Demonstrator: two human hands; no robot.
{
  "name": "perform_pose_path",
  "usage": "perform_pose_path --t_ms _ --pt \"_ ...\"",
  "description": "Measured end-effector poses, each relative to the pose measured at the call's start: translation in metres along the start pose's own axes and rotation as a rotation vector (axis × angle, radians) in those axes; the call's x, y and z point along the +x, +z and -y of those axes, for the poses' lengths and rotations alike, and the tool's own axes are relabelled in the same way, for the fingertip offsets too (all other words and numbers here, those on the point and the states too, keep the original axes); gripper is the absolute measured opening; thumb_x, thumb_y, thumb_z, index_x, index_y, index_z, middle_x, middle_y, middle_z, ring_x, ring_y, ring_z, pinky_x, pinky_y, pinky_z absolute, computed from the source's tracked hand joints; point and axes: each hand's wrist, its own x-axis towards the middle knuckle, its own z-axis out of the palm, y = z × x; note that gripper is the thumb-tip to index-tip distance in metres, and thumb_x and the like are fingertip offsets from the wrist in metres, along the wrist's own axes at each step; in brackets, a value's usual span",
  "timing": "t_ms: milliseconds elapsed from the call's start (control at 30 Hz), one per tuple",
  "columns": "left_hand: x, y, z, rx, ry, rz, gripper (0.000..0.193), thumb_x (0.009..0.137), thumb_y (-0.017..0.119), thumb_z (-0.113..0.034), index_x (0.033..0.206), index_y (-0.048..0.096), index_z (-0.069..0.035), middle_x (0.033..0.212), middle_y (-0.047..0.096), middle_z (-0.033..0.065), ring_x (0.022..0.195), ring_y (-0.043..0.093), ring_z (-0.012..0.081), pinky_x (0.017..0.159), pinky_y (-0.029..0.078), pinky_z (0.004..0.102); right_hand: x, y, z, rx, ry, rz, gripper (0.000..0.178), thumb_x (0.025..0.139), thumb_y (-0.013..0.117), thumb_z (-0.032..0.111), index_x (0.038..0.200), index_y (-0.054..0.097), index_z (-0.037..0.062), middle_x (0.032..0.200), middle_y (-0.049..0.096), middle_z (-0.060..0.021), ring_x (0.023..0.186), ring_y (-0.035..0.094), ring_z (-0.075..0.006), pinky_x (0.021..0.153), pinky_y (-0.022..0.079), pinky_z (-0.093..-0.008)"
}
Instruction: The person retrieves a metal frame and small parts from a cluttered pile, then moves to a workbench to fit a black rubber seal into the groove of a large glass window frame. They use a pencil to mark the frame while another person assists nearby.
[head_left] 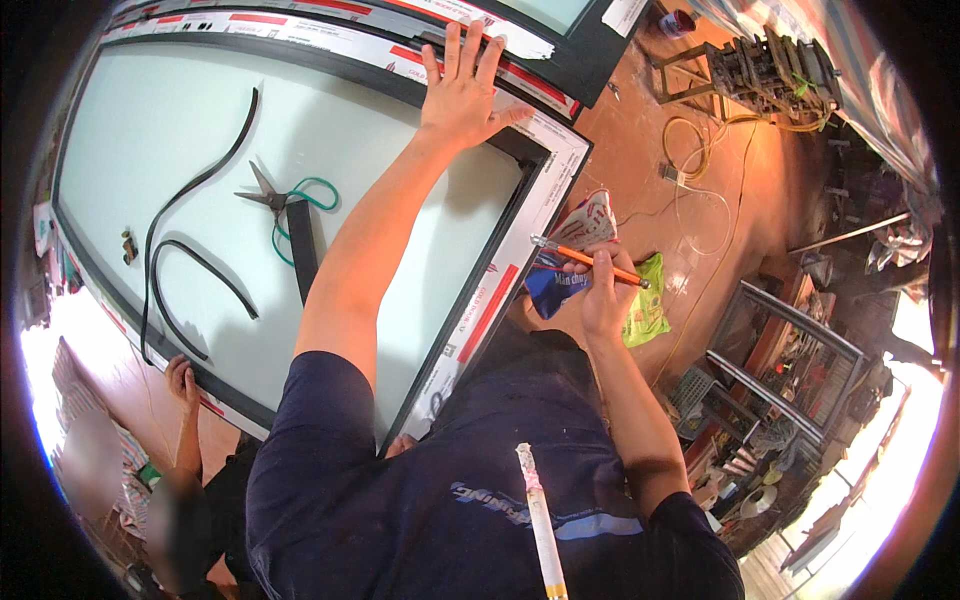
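My left hand [463, 95] is spread flat on the far rail of a large window frame [530, 215], with its fingers apart. The frame is black, partly covered in white-and-red protective film, and holds a pale glass pane [390, 80]. In my right hand [602, 290] is a slim orange tool [627, 276] with a metal tip. That tip is over the frame's right rail; whether it touches cannot be told. On the glass are scissors [267, 197] with green handles, a short black bar [302, 240] and black rubber strips [190, 185].
Another person's hand [182, 382] rests on the frame's left edge. A second framed panel [590, 50] lies beyond. Bags [650, 300], a yellow hose [685, 145] and a metal stand [690, 75] are on the right floor. A cigarette [538, 520] juts into the near foreground.
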Motion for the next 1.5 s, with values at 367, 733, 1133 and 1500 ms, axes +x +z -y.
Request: perform_pose_path --t_ms 367,733,1133,1500 --pt "-0.006 0.004 -0.005 -0.060 -0.012 -0.006 0.139 0.082 0.059 -0.097 0.177 0.013 -0.007 0.185 0.004 0.0224 0.168 0.003 0.0515 0.130 0.012 0.0751 -0.008 -0.010 -0.008 0.017 0.129 0.010 0.021 0.114 0.058 0.017 0.113 0.065 -0.0025 0.095 0.069 -0.0102 0.086 0.070 -0.0202 0.084 0.058 -0.0337" --pt "0.072 -0.074 0.045 -0.056 -0.135 -0.383 0.141 0.079 0.067 -0.092 0.174 0.016 -0.002 0.182 0.001 0.0321 0.165 -0.003 0.0603 0.121 0.009 0.0862 -0.003 -0.008 -0.006 -0.132 0.085 0.087 0.018 0.114 0.055 0.015 0.106 0.060 -0.0002 0.097 0.063 -0.0085 0.078 0.065 -0.0174 0.078 0.061 -0.0342" --pt "-0.037 -0.032 0.074 -0.174 -0.162 -0.218 0.118 0.082 0.078 -0.076 0.163 0.037 -0.001 0.178 0.018 0.0327 0.160 0.018 0.0625 0.124 0.019 0.0793 -0.001 -0.015 -0.019 -0.043 0.121 0.063 0.019 0.115 0.055 0.016 0.107 0.061 0.0000 0.095 0.064 -0.0084 0.076 0.069 -0.0194 0.076 0.059 -0.0326" --pt "-0.062 -0.047 0.075 -0.219 0.316 -0.118 0.057 0.071 0.091 -0.026 0.120 0.066 -0.013 0.131 0.059 0.0057 0.128 0.056 0.0317 0.110 0.045 0.0533 -0.005 -0.022 -0.018 -0.053 0.144 0.049 0.019 0.114 0.057 0.020 0.105 0.060 0.0035 0.093 0.064 -0.0077 0.080 0.066 -0.0178 0.080 0.059 -0.0339"
